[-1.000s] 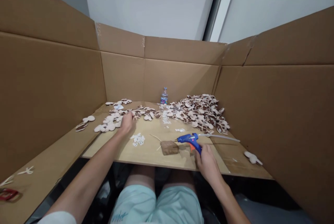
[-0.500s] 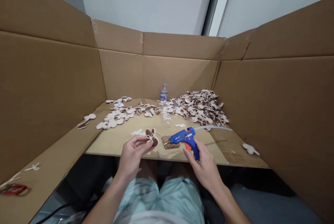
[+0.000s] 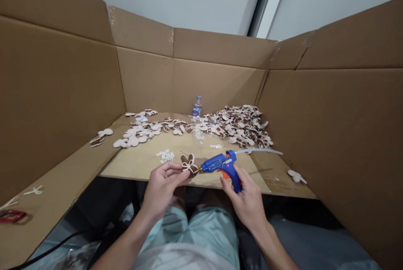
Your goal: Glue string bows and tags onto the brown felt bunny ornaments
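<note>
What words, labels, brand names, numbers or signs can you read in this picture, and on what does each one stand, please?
No text can be read.
The label on the plastic water bottle is too small and blurred to read.
The printing on the red packet is too blurred to read.
The blue hot glue gun shows no legible marking.

One camera on the person's head looks forward and down — past the pale shorts close below, over a wooden board, to the cardboard walls farther off — with the left hand and right hand near the lower frame.
</note>
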`<state>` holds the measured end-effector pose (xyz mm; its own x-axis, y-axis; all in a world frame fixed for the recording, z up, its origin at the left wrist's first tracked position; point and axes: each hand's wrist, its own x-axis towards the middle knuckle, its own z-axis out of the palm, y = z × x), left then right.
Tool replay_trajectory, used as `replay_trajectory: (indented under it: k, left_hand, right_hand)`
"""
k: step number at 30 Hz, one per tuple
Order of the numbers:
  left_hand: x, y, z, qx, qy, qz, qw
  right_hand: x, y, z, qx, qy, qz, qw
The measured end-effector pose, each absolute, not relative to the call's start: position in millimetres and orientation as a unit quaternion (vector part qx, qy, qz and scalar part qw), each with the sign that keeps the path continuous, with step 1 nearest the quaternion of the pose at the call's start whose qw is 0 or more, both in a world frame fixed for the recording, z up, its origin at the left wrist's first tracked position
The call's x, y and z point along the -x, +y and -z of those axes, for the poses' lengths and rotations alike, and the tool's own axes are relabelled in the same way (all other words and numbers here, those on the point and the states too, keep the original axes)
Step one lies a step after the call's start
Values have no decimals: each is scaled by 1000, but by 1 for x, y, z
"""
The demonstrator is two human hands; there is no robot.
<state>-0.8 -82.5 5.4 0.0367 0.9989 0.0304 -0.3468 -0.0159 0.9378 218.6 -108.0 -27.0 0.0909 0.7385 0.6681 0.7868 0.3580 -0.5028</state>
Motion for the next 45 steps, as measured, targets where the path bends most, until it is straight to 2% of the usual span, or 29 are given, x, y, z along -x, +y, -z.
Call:
replay_trajectory:
  k: [11, 25, 35, 38, 43, 45]
  left_hand:
    - [-1, -88, -7, -418, 400, -582, 571]
    - [0, -87, -7, -426, 411, -582, 558]
    - [2, -84, -5, -427, 405, -582, 562]
    - [2, -83, -3, -427, 401, -573, 573]
    - [8, -76, -2, -430, 406, -573, 567]
    - [12, -72, -3, -432, 406, -585, 554]
  right_hand:
    - [-220, -110, 23, 569, -664, 55, 482]
    - [-222, -109, 30, 557, -651, 159, 491]
    - [-222, -109, 25, 556, -655, 175, 480]
    - [-231, -100, 29, 593, -650, 156, 448]
    - [-253, -69, 43, 693, -640, 82, 322]
    - [-260, -58, 52, 712, -634, 58, 296]
